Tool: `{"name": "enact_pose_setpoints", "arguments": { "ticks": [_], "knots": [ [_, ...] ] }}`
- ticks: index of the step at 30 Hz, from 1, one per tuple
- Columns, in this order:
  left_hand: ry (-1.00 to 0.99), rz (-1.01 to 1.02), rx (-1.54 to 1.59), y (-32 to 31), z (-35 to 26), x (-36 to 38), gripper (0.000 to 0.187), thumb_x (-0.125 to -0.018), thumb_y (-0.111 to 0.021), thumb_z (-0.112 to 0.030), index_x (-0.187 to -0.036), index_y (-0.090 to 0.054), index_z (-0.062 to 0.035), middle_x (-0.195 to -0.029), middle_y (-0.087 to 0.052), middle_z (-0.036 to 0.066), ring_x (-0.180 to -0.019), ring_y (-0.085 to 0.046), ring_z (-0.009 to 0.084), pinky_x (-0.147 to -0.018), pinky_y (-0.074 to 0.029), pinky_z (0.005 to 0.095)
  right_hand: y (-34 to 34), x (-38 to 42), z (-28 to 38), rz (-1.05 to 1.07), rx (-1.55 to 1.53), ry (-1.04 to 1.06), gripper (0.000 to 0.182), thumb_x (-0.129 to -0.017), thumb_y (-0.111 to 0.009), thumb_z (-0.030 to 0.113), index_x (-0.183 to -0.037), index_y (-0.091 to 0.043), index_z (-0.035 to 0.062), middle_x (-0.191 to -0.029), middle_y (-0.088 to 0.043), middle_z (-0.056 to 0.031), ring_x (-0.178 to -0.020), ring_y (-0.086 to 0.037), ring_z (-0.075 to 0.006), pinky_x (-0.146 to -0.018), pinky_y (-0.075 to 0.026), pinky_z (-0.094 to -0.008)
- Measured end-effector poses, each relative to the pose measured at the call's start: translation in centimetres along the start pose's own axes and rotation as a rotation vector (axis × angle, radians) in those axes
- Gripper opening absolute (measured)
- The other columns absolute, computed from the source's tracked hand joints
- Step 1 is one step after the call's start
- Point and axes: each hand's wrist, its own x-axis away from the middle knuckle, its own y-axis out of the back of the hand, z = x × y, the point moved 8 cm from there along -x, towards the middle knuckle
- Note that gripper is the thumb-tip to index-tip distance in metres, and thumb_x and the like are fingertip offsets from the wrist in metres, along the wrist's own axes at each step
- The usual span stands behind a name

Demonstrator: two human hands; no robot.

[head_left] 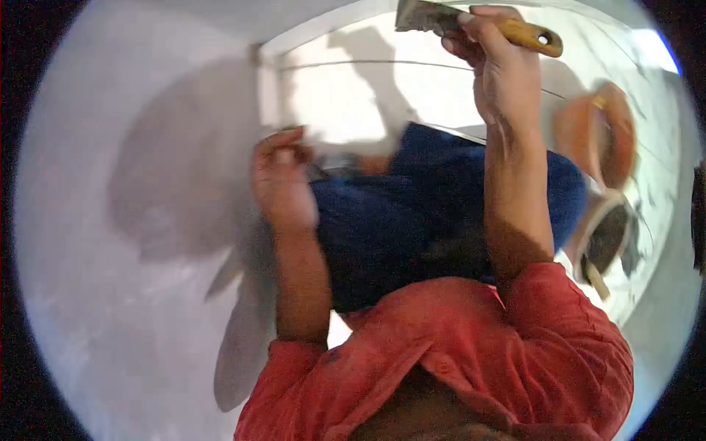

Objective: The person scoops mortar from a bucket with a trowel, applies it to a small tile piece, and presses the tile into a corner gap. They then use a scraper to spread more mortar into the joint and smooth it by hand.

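My right hand [504, 66] is raised at the top of the head view. It is closed on a putty knife [526, 34] with a wooden handle that has a hole in its end; the worn, stained blade points left. My left hand [283, 180] is beside the white wall at left, its fingers curled and slightly blurred. Whether anything small sits between those fingers I cannot make out. My legs, in dark blue trousers [412, 213], are folded between the two arms.
On the right stand an orange container [625, 143] and, nearer me, a second container [585, 239] with a dark inside. A tool's light handle [596, 279] sticks out by it. The pale tiled floor [434, 88] meets the wall [81, 220] at left, which carries large shadows.
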Motion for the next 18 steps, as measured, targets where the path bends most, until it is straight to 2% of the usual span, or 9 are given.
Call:
{"name": "enact_pose_setpoints", "arguments": {
  "ticks": [4,7,9,10,11,14,15,17,18],
  "knots": [
    [0.082,-0.080,-0.079,1.3,0.6,-0.2,0.023,-0.093,-0.061,-0.018,-0.106,-0.062,0.0004,-0.104,-0.066,0.013,-0.087,-0.061,0.0191,-0.080,-0.050,0.0321,9.4,3.7,9.9,-0.096,-0.010,0.043,0.017,-0.083,-0.069,0.005,-0.096,-0.059,0.0022,-0.089,-0.061,-0.0097,-0.079,-0.067,-0.0242,-0.071,-0.059,-0.0382],
    [-0.037,-0.002,-0.073,1.8,-0.1,0.1,0.027,-0.094,-0.058,-0.020,-0.111,-0.059,0.0007,-0.109,-0.065,0.012,-0.087,-0.060,0.0195,-0.082,-0.049,0.0324,16.3,9.2,17.8,-0.265,0.153,0.163,0.022,-0.085,-0.069,0.009,-0.103,-0.060,-0.0007,-0.089,-0.062,-0.0096,-0.080,-0.065,-0.0231,-0.072,-0.055,-0.0357],
    [-0.051,0.011,-0.127,2.6,0.4,-0.4,0.030,-0.094,-0.056,-0.020,-0.116,-0.057,0.0007,-0.113,-0.064,0.012,-0.089,-0.060,0.0195,-0.083,-0.049,0.0327,22.4,12.9,22.9,-0.324,0.383,0.219,0.013,-0.091,-0.063,0.010,-0.101,-0.059,0.0017,-0.099,-0.066,-0.0120,-0.088,-0.069,-0.0249,-0.076,-0.057,-0.0309],
    [-0.059,0.019,-0.149,2.8,0.4,-0.7,0.031,-0.095,-0.055,-0.020,-0.117,-0.057,0.0007,-0.114,-0.063,0.013,-0.089,-0.060,0.0195,-0.084,-0.049,0.0328,25.2,14.9,26.0,-0.403,0.684,0.317,0.016,-0.092,-0.062,0.011,-0.102,-0.059,-0.0001,-0.097,-0.066,-0.0133,-0.085,-0.069,-0.0231,-0.074,-0.057,-0.0300],
    [-0.051,0.049,-0.138,2.6,0.6,-0.9,0.031,-0.095,-0.055,-0.020,-0.117,-0.057,0.0007,-0.114,-0.063,0.013,-0.089,-0.060,0.0195,-0.084,-0.049,0.0328,27.5,16.6,27.4,-0.472,0.523,0.318,0.017,-0.092,-0.063,0.013,-0.101,-0.060,-0.0007,-0.090,-0.066,-0.0130,-0.080,-0.069,-0.0211,-0.071,-0.056,-0.0298],
    [-0.108,0.034,-0.212,1.3,-0.8,0.7,0.031,-0.096,-0.053,-0.021,-0.117,-0.055,0.0018,-0.113,-0.063,0.012,-0.086,-0.059,0.0174,-0.080,-0.047,0.0303,33.2,20.9,30.6,-0.555,0.931,0.100,0.018,-0.090,-0.065,0.016,-0.098,-0.061,0.0007,-0.086,-0.066,-0.0107,-0.077,-0.067,-0.0170,-0.070,-0.055,-0.0288],
    [-0.112,0.049,-0.217,1.0,-0.9,0.4,0.031,-0.096,-0.053,-0.021,-0.117,-0.055,0.0018,-0.113,-0.063,0.012,-0.086,-0.059,0.0174,-0.080,-0.047,0.0303,35.0,21.4,30.0,-0.498,1.006,-0.021,0.022,-0.084,-0.068,0.016,-0.098,-0.063,-0.0004,-0.090,-0.065,-0.0088,-0.078,-0.065,-0.0181,-0.070,-0.054,-0.0308],
    [-0.065,0.034,-0.235,1.1,-0.6,-0.2,0.030,-0.097,-0.052,-0.020,-0.115,-0.055,0.0028,-0.110,-0.063,0.011,-0.083,-0.057,0.0153,-0.077,-0.047,0.0288,34.8,20.9,29.0,-0.459,1.028,-0.052,0.022,-0.082,-0.070,0.016,-0.097,-0.065,0.0008,-0.088,-0.066,-0.0085,-0.079,-0.065,-0.0171,-0.070,-0.054,-0.0298],
    [-0.086,0.032,-0.238,1.1,-0.6,0.0,0.030,-0.097,-0.052,-0.020,-0.115,-0.055,0.0028,-0.110,-0.063,0.011,-0.083,-0.057,0.0153,-0.077,-0.047,0.0288,34.6,19.6,28.7,-0.382,1.082,0.037,0.025,-0.080,-0.071,0.016,-0.099,-0.065,0.0008,-0.088,-0.067,-0.0077,-0.079,-0.064,-0.0161,-0.071,-0.053,-0.0305]
  ]
}}
